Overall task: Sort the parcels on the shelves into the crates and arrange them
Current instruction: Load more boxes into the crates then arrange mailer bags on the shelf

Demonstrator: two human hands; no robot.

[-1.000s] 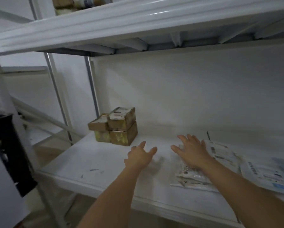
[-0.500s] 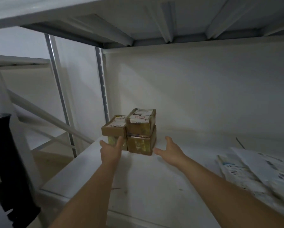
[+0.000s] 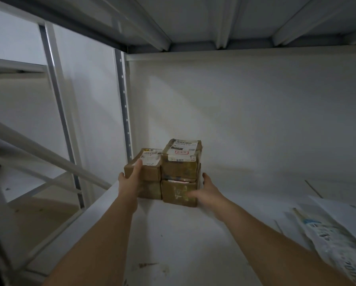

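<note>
1. The step in hand, as I judge it, is taking the stack of cardboard parcels (image 3: 168, 172) off the white shelf (image 3: 173, 234); no crate is in view.
2. The stack sits at the centre of the frame, at the back left of the shelf, close to the wall.
3. The left hand (image 3: 131, 178) is pressed against the stack's left side, thumb over the upper left box's top edge, partly curled.
4. The right hand (image 3: 206, 188) cups the lower right box, fingers hidden behind it; together they clamp the stack.
5. Next calls for even squeeze from both sides, since the four boxes are loose.
6. The boxes are brown, taped and worn, with white printed labels on top.
7. Flat mailer bags (image 3: 327, 230) lie at the lower right.
</note>
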